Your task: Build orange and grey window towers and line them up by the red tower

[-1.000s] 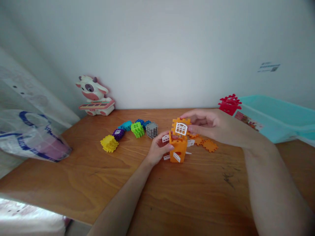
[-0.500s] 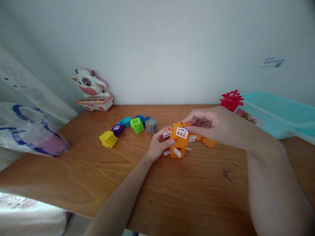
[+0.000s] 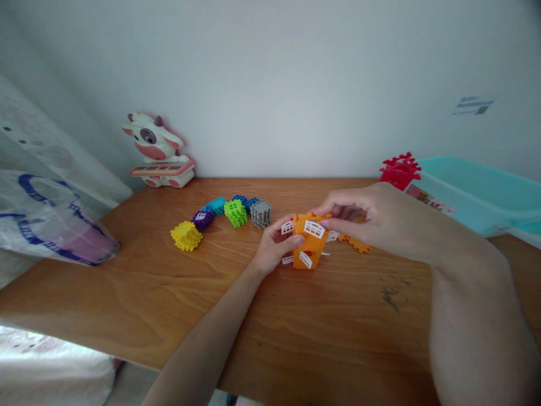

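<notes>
An orange toy block tower [image 3: 310, 243] with white window pieces stands on the wooden table, several of its windows swung outward. My left hand [image 3: 276, 243] grips its left side, thumb on the front face. With thumb and fingers closed, my right hand [image 3: 353, 211] pinches the tower's upper right edge by the top front window [image 3: 314, 229]. Behind the right hand, partly covered by it, loose orange interlocking pieces [image 3: 357, 244] lie flat on the table. The tower's back and the right hand's far fingers are hidden.
Stacks of interlocking pieces sit left of the tower: yellow [image 3: 186, 235], purple [image 3: 202, 220], green [image 3: 235, 213] and grey [image 3: 261, 214] among them. A cow keyboard toy [image 3: 160, 152] is at the back left, a plastic bag [image 3: 63, 225] nearer. Red pieces [image 3: 399, 171] adjoin a turquoise bin [image 3: 477, 186].
My right hand has shifted slightly right and down at the tower's top edge, and the tower's upper part leans a little more to the right. Both hands keep their hold.
</notes>
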Demonstrator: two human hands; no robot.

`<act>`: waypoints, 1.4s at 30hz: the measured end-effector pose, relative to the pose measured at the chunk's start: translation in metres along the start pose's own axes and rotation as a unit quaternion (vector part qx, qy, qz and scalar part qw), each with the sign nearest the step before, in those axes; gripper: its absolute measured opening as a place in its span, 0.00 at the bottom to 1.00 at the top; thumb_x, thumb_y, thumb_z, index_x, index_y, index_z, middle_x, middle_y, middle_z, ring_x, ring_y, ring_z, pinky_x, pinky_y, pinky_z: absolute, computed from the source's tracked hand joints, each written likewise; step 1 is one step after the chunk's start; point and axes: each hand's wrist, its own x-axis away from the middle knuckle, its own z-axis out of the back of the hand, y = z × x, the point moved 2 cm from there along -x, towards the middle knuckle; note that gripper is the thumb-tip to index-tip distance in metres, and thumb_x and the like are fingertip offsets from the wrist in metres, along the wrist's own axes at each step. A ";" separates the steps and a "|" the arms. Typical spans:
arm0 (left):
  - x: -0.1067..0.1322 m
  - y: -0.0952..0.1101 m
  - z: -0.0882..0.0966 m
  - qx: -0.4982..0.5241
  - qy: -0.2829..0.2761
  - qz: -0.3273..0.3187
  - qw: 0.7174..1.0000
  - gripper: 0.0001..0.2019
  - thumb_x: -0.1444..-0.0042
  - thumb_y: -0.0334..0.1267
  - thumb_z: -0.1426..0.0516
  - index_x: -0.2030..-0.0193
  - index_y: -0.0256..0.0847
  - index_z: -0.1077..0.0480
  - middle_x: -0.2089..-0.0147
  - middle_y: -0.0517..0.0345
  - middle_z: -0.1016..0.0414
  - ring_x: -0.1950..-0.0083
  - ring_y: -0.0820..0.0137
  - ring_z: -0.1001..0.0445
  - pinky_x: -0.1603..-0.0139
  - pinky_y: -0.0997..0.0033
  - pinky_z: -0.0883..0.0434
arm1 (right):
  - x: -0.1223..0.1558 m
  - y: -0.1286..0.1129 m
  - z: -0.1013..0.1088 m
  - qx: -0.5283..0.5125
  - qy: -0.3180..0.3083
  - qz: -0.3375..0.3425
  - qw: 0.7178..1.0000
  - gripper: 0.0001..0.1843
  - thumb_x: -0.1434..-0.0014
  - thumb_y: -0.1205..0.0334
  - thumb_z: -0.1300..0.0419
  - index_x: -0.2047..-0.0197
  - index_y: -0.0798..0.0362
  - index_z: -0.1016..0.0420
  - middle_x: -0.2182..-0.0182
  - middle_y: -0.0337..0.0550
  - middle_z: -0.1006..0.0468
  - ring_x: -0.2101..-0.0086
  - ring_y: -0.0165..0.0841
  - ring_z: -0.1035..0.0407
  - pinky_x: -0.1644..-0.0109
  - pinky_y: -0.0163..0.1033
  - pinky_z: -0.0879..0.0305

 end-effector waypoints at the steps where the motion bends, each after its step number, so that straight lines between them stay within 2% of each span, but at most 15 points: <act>1: 0.000 0.001 0.000 0.000 0.003 0.001 1.000 0.27 0.55 0.43 0.28 0.48 0.40 0.26 0.52 0.51 0.19 0.53 0.63 0.21 0.49 0.62 0.27 | 0.000 0.001 0.001 -0.002 -0.007 0.001 1.000 0.10 0.37 0.54 0.40 0.57 0.43 0.18 0.61 0.38 0.15 0.65 0.37 0.23 0.65 0.41 0.28; 4: 0.000 0.003 -0.001 -0.004 0.013 -0.005 1.000 0.27 0.58 0.41 0.27 0.51 0.41 0.26 0.54 0.53 0.19 0.55 0.65 0.21 0.50 0.63 0.27 | 0.002 0.008 0.002 0.021 -0.028 0.011 0.999 0.12 0.37 0.54 0.40 0.53 0.41 0.19 0.58 0.37 0.15 0.62 0.38 0.22 0.60 0.42 0.27; 6: -0.001 0.003 -0.001 -0.007 0.017 -0.012 1.000 0.26 0.59 0.40 0.26 0.52 0.41 0.26 0.56 0.55 0.19 0.58 0.66 0.21 0.53 0.65 0.26 | 0.003 0.012 0.002 0.046 -0.036 0.012 0.998 0.13 0.39 0.54 0.39 0.52 0.41 0.19 0.58 0.37 0.15 0.63 0.39 0.22 0.61 0.41 0.28; 10: -0.002 0.003 0.000 -0.010 0.015 -0.024 1.000 0.27 0.62 0.39 0.26 0.53 0.41 0.26 0.58 0.56 0.19 0.59 0.68 0.21 0.55 0.68 0.26 | -0.002 0.012 -0.004 0.061 -0.071 -0.005 0.996 0.11 0.40 0.52 0.38 0.58 0.45 0.19 0.64 0.39 0.16 0.69 0.37 0.25 0.68 0.39 0.34; 12: -0.002 0.003 0.000 -0.013 0.013 -0.029 0.999 0.28 0.63 0.39 0.25 0.54 0.41 0.26 0.58 0.56 0.19 0.59 0.67 0.21 0.54 0.67 0.26 | -0.005 0.008 -0.008 0.058 -0.091 -0.002 0.994 0.12 0.41 0.50 0.37 0.60 0.47 0.19 0.67 0.39 0.16 0.70 0.36 0.26 0.68 0.39 0.36; 17: -0.003 0.005 -0.001 -0.019 0.026 -0.029 0.999 0.29 0.66 0.38 0.25 0.55 0.40 0.26 0.58 0.56 0.19 0.58 0.66 0.21 0.53 0.66 0.26 | -0.006 -0.002 -0.009 0.055 -0.076 0.011 0.996 0.22 0.49 0.46 0.32 0.53 0.46 0.20 0.57 0.42 0.17 0.60 0.40 0.25 0.61 0.40 0.34; 19: -0.003 0.006 -0.002 -0.014 0.032 -0.022 0.999 0.29 0.67 0.37 0.24 0.56 0.40 0.26 0.59 0.56 0.19 0.59 0.67 0.21 0.53 0.66 0.26 | -0.005 -0.005 -0.010 0.052 -0.064 0.018 0.996 0.24 0.49 0.45 0.31 0.52 0.46 0.21 0.55 0.43 0.18 0.59 0.41 0.25 0.60 0.39 0.34; 24: -0.004 0.005 -0.003 -0.002 0.028 -0.021 0.999 0.28 0.69 0.36 0.24 0.58 0.40 0.25 0.60 0.58 0.19 0.60 0.69 0.21 0.54 0.68 0.26 | -0.007 -0.007 -0.018 0.058 -0.051 0.038 0.996 0.09 0.40 0.54 0.38 0.57 0.46 0.21 0.61 0.40 0.17 0.63 0.36 0.25 0.62 0.37 0.35; 27: -0.005 0.004 -0.002 0.003 0.028 -0.026 0.999 0.28 0.69 0.37 0.24 0.58 0.40 0.25 0.60 0.58 0.19 0.60 0.69 0.21 0.55 0.68 0.26 | -0.011 -0.006 -0.024 0.077 -0.047 0.028 0.996 0.05 0.39 0.58 0.39 0.62 0.47 0.22 0.65 0.41 0.17 0.67 0.35 0.26 0.64 0.37 0.36; 32: -0.006 0.002 -0.003 0.016 0.031 -0.024 0.999 0.29 0.70 0.35 0.24 0.57 0.41 0.26 0.59 0.58 0.19 0.60 0.69 0.21 0.55 0.69 0.25 | -0.017 -0.002 -0.027 0.100 -0.054 0.027 0.993 0.05 0.40 0.58 0.39 0.63 0.48 0.22 0.68 0.40 0.17 0.69 0.35 0.26 0.65 0.37 0.37; 38: -0.005 0.002 -0.005 0.023 0.011 -0.033 0.999 0.25 0.66 0.33 0.25 0.58 0.41 0.24 0.60 0.60 0.19 0.60 0.70 0.22 0.56 0.71 0.26 | -0.019 0.001 -0.030 0.114 -0.057 0.058 0.990 0.06 0.40 0.61 0.39 0.60 0.48 0.21 0.64 0.41 0.16 0.65 0.37 0.25 0.62 0.38 0.36; 42: -0.005 0.001 -0.004 0.012 0.000 -0.026 1.000 0.26 0.64 0.35 0.25 0.56 0.41 0.25 0.59 0.58 0.19 0.59 0.68 0.21 0.54 0.67 0.26 | -0.018 0.000 -0.029 0.091 -0.059 0.045 0.993 0.09 0.40 0.59 0.39 0.56 0.46 0.20 0.62 0.42 0.16 0.63 0.38 0.23 0.60 0.39 0.33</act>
